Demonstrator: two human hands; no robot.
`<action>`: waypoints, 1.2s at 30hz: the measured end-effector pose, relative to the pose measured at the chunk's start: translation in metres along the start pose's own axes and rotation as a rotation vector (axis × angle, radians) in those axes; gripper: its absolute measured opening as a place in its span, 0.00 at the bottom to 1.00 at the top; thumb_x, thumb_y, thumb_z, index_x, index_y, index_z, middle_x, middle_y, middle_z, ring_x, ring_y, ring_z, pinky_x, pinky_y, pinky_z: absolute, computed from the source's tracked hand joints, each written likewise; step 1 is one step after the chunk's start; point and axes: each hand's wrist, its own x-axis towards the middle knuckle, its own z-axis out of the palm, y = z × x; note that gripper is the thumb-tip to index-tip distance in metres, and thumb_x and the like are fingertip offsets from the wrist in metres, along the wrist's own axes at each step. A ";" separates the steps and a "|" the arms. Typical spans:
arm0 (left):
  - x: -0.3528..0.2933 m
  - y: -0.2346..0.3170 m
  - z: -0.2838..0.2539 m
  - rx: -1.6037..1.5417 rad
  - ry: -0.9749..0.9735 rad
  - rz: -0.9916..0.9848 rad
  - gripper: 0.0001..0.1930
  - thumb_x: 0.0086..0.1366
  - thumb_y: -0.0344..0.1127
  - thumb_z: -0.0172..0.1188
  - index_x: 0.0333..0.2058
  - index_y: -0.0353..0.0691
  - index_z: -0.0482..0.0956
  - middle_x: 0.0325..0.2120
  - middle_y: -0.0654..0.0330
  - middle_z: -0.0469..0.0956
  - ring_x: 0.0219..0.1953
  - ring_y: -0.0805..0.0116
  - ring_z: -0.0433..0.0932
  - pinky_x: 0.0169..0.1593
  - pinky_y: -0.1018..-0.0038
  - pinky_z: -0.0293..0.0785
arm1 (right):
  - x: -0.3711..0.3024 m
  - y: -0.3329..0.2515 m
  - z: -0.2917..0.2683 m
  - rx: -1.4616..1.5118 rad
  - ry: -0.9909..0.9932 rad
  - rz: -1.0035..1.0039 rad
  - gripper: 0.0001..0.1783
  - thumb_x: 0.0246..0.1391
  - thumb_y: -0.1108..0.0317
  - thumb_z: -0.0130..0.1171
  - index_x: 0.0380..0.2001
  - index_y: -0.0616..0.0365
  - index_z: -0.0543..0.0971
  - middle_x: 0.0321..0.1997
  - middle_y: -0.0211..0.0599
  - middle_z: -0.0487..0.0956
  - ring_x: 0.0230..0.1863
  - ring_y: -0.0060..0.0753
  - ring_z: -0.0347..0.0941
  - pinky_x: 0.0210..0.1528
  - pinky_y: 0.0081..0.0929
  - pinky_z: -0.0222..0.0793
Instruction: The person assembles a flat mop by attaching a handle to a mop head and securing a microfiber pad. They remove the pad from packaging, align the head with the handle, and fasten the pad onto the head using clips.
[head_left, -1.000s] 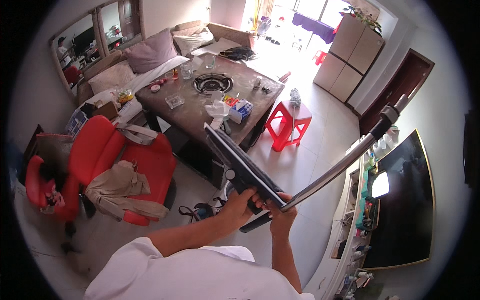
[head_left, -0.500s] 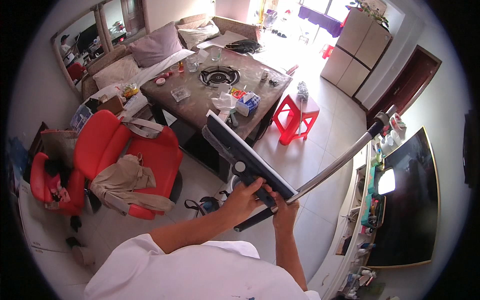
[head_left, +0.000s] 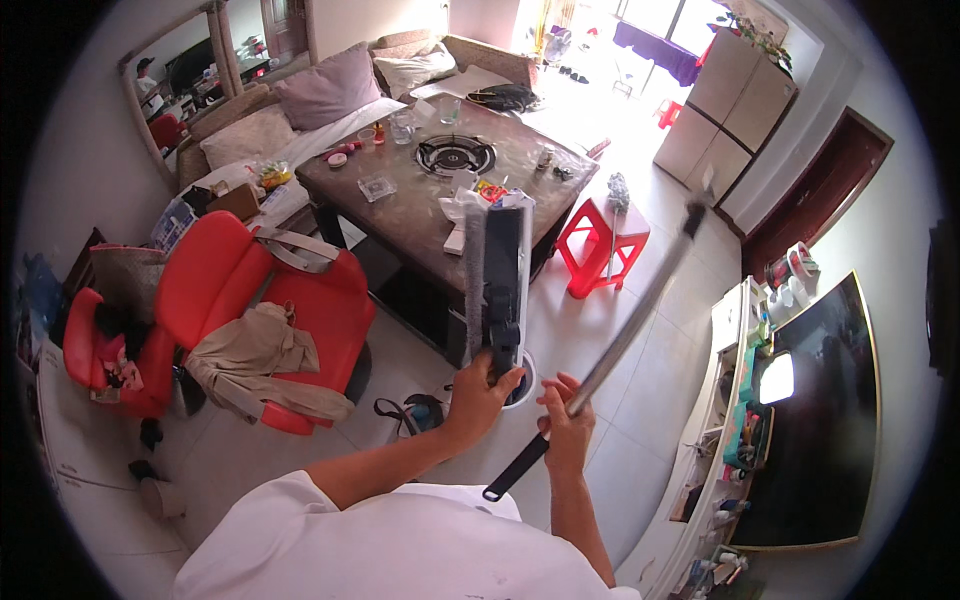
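Observation:
A flat mop head (head_left: pixel 506 275), dark with a grey pad along its left edge and a white right edge, stands nearly upright before me. My left hand (head_left: pixel 480 398) is closed round its lower end. To its right, a metal mop pole (head_left: pixel 634 325) slants up and away toward the far right. My right hand (head_left: pixel 568 425) holds the pole just above its black grip (head_left: pixel 518 466), some fingers lifted. Pole and mop head are apart. Behind the mop head's lower end shows part of a round white-rimmed container (head_left: pixel 529 385), mostly hidden.
Ahead stands a brown table (head_left: pixel 410 205) with a gas burner (head_left: pixel 455 155), glasses and an ashtray. A red stool (head_left: pixel 605 240) is right of it, a red chair (head_left: pixel 215 285) to the left. A bag (head_left: pixel 412 412) lies on the floor. A television (head_left: pixel 810 420) stands at right.
The mop head has swung from a leftward slant to nearly upright. The pole, which crossed close to its lower end, is now apart and more steeply angled. My hands have separated.

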 end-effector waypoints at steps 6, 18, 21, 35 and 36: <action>-0.014 0.011 -0.004 0.211 -0.038 0.000 0.12 0.55 0.34 0.59 0.34 0.33 0.70 0.24 0.47 0.76 0.27 0.53 0.78 0.30 0.68 0.72 | 0.001 -0.006 0.043 -0.117 -0.087 -0.184 0.19 0.49 0.71 0.60 0.45 0.62 0.72 0.33 0.28 0.76 0.31 0.16 0.68 0.35 0.15 0.66; -0.029 0.030 -0.054 0.654 -0.372 0.151 0.21 0.55 0.37 0.58 0.47 0.37 0.67 0.30 0.44 0.76 0.31 0.50 0.77 0.36 0.62 0.73 | 0.007 0.021 0.049 -0.134 -0.081 -0.145 0.19 0.48 0.67 0.60 0.44 0.60 0.72 0.25 0.26 0.73 0.28 0.17 0.67 0.31 0.16 0.65; -0.033 0.058 -0.080 0.501 -0.212 0.051 0.28 0.54 0.43 0.61 0.50 0.38 0.64 0.33 0.47 0.75 0.33 0.52 0.77 0.39 0.63 0.73 | 0.005 0.015 0.052 0.000 -0.157 -0.102 0.18 0.51 0.69 0.58 0.45 0.62 0.70 0.26 0.27 0.73 0.29 0.17 0.69 0.32 0.17 0.68; -0.001 0.000 -0.081 -0.399 -0.397 -0.394 0.42 0.45 0.36 0.69 0.56 0.41 0.52 0.41 0.56 0.67 0.43 0.66 0.70 0.48 0.73 0.68 | -0.009 0.012 0.054 0.097 -0.333 0.019 0.22 0.50 0.67 0.58 0.46 0.65 0.67 0.34 0.33 0.74 0.31 0.18 0.70 0.30 0.15 0.65; -0.002 -0.001 -0.081 -0.447 -0.392 -0.386 0.40 0.46 0.34 0.68 0.55 0.41 0.53 0.40 0.57 0.67 0.40 0.67 0.71 0.45 0.74 0.70 | -0.009 0.013 0.054 0.101 -0.332 0.021 0.23 0.51 0.67 0.58 0.48 0.65 0.66 0.34 0.33 0.74 0.31 0.18 0.70 0.30 0.16 0.67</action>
